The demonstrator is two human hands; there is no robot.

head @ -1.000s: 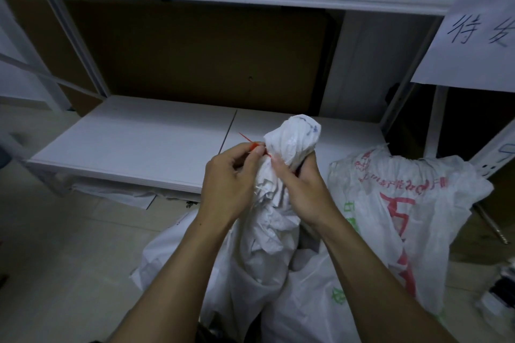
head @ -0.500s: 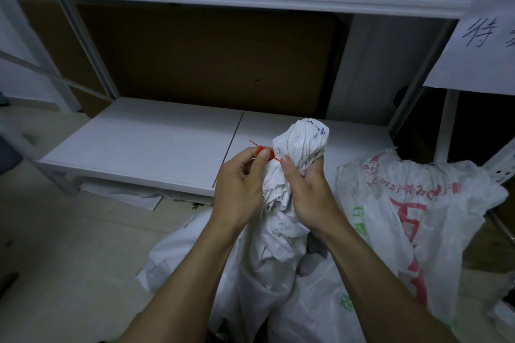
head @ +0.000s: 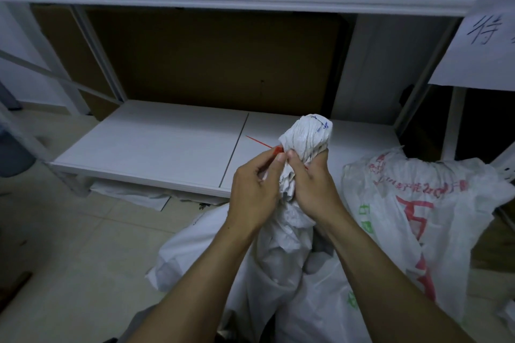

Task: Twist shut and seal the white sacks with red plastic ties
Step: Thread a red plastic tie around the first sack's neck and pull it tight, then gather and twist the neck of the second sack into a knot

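White shelf [head: 167, 145], tiled floor [head: 69, 245]; left grip [head: 255, 195] tight on red tie [head: 276, 151], right grip [head: 315, 192] round sack [head: 309, 136].

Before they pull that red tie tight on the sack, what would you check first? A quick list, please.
1. Neck gathered: ok. The bunched top of the sack stands above both hands.
2. Neck held: ok. The right hand grips the twist just under the bunch.
3. Tie in hand: ok. The left hand pinches the tie beside the neck.
4. Tail free: ok. It points up and left over the shelf, touching nothing.
5. Tie looped fully round the neck: cannot tell, the hands hide it.
6. Tie locked tight: cannot tell.
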